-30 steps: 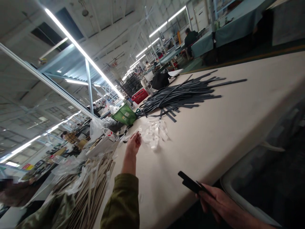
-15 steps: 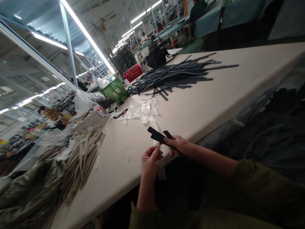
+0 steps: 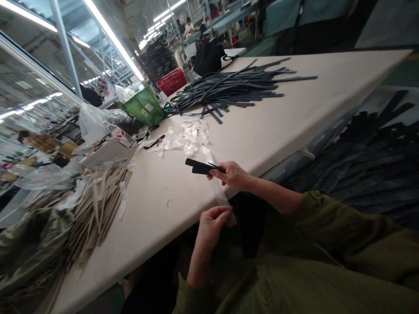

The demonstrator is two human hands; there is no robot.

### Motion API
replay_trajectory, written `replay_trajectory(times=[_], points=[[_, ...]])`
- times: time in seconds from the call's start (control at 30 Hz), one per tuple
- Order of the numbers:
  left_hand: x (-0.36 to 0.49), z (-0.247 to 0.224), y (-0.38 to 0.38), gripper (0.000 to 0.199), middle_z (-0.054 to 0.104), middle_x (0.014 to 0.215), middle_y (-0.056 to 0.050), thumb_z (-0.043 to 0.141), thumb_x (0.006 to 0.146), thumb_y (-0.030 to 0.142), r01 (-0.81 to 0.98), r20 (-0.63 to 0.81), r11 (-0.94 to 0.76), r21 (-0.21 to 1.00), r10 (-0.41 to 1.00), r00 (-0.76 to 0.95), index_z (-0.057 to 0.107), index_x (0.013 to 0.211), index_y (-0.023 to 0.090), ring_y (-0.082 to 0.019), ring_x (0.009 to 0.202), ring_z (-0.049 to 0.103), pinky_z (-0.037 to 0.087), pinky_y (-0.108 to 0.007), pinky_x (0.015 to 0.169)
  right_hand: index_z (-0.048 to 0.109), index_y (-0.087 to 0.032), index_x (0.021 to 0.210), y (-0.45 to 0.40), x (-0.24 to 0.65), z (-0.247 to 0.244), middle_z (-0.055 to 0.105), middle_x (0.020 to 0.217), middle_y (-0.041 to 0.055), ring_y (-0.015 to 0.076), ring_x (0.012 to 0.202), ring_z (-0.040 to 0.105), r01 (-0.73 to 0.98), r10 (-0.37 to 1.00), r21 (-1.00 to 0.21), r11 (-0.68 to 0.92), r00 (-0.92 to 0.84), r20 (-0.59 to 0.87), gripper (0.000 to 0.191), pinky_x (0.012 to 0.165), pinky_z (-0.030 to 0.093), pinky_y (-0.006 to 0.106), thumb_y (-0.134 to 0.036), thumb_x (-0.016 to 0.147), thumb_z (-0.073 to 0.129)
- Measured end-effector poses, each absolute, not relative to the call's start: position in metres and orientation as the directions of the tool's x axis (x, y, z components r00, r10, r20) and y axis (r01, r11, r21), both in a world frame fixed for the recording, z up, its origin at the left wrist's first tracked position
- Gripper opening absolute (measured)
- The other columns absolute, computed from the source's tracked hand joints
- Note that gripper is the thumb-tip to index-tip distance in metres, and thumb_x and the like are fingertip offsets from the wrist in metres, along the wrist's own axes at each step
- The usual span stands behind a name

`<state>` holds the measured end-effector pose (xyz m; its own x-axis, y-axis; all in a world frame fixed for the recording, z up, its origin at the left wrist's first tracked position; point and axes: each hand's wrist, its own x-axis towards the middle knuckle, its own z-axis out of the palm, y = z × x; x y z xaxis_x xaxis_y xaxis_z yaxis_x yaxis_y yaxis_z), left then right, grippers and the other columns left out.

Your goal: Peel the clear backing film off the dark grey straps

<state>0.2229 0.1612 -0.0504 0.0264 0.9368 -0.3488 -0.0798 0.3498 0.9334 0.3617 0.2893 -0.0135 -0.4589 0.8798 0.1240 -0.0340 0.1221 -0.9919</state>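
Observation:
My right hand [image 3: 235, 175] is closed round the ends of a few black fabric strips [image 3: 197, 166], which point left over the table edge. Below it, my left hand [image 3: 212, 226] pinches a translucent white strip [image 3: 221, 197] near its lower end. That strip runs up behind the black strips toward a heap of crumpled white strips [image 3: 188, 136] on the table [image 3: 163, 183]. Whether my right fingers also touch the white strip is hidden.
A pile of long dark strips [image 3: 229, 89] lies farther back, beside a green bag [image 3: 144, 107] and a red basket [image 3: 172, 81]. Tan strips [image 3: 94, 209] and green cloth [image 3: 29, 244] cover the left side. Dark strips [image 3: 366, 161] are heaped below the table's right edge.
My left hand has moved down, away from my right hand, with the white strip now stretched between them. The black strips have swung flatter and the camera view has shifted.

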Motion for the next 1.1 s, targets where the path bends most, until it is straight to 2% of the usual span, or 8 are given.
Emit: replay_trajectory(times=[0.17,0.3,0.37,0.47,0.57,0.67,0.77,1.1], points=[[0.226,-0.051,0.159,0.034,0.075,0.071,-0.008,0.081,0.068,0.044,-0.034,-0.372,0.377,0.925,0.922,0.105,0.08,0.082,0.013,-0.015,0.062,0.062,0.048,-0.026,0.064,0.07,-0.014,0.085,0.286,0.359,-0.012,0.071,0.082,0.0036,0.0062,0.045,0.047,-0.054,0.886,-0.992,0.113,-0.446,0.126,0.041,0.041,0.042,0.02,-0.053,0.082,0.057],[0.227,-0.05,0.16,0.033,0.075,0.074,-0.008,0.085,0.065,0.043,-0.218,-0.41,0.399,0.891,0.912,-0.005,0.078,0.076,0.013,-0.014,0.066,0.065,0.051,-0.024,0.068,0.065,-0.014,0.093,0.274,0.373,-0.007,0.072,0.092,0.0063,0.0053,0.041,0.05,-0.091,0.898,-0.994,0.055,-0.432,0.089,0.046,0.042,0.04,0.021,-0.058,0.086,0.054],[0.225,-0.048,0.164,0.032,0.072,0.069,-0.003,0.088,0.062,0.041,-0.375,-0.405,0.352,0.858,0.912,-0.069,0.074,0.07,0.014,-0.011,0.063,0.064,0.052,-0.022,0.066,0.065,-0.014,0.094,0.258,0.388,-0.006,0.072,0.081,0.0042,0.0066,0.042,0.053,-0.057,0.895,-0.998,0.014,-0.445,0.038,0.047,0.044,0.038,0.021,-0.059,0.09,0.052],[0.222,-0.042,0.169,0.036,0.066,0.061,0.002,0.092,0.056,0.039,-0.58,-0.39,0.246,0.776,0.911,-0.136,0.065,0.062,0.015,-0.008,0.057,0.061,0.052,-0.019,0.062,0.067,-0.015,0.091,0.224,0.41,-0.012,0.06,0.054,-0.0025,0.0093,0.042,0.053,0.085,0.869,-0.996,0.009,-0.494,-0.034,0.05,0.047,0.038,0.021,-0.06,0.095,0.047],[0.222,-0.037,0.174,0.041,0.071,0.069,0.001,0.095,0.048,0.039,-0.693,-0.439,0.183,0.697,0.873,-0.211,0.065,0.065,0.017,-0.01,0.062,0.066,0.054,-0.02,0.063,0.065,-0.016,0.091,0.19,0.423,-0.026,0.059,0.056,-0.0023,0.0109,0.044,0.054,0.191,0.832,-0.982,-0.006,-0.544,-0.111,0.052,0.046,0.039,0.022,-0.062,0.097,0.043],[0.226,-0.034,0.179,0.044,0.075,0.077,-0.001,0.096,0.045,0.04,-0.729,-0.47,0.165,0.664,0.85,-0.236,0.068,0.07,0.016,-0.011,0.065,0.069,0.056,-0.021,0.064,0.062,-0.016,0.088,0.17,0.424,-0.037,0.057,0.059,-0.0011,0.0122,0.047,0.054,0.253,0.825,-0.968,-0.006,-0.545,-0.148,0.056,0.046,0.04,0.023,-0.066,0.096,0.038],[0.232,-0.034,0.181,0.042,0.073,0.074,0.0,0.095,0.048,0.04,-0.738,-0.446,0.161,0.655,0.871,-0.205,0.067,0.067,0.016,-0.01,0.065,0.068,0.055,-0.021,0.064,0.061,-0.016,0.086,0.167,0.419,-0.039,0.055,0.059,-0.0012,0.0131,0.047,0.054,0.294,0.847,-0.956,0.025,-0.514,-0.136,0.058,0.046,0.04,0.024,-0.067,0.096,0.035],[0.245,-0.034,0.177,0.041,0.071,0.069,0.002,0.094,0.052,0.04,-0.706,-0.422,0.177,0.686,0.887,-0.188,0.066,0.071,0.016,-0.012,0.065,0.069,0.054,-0.023,0.067,0.058,-0.019,0.084,0.175,0.407,-0.033,0.052,0.057,-0.003,0.0137,0.046,0.055,0.295,0.866,-0.952,0.085,-0.495,-0.076,0.047,0.046,0.041,0.024,-0.057,0.099,0.037]])
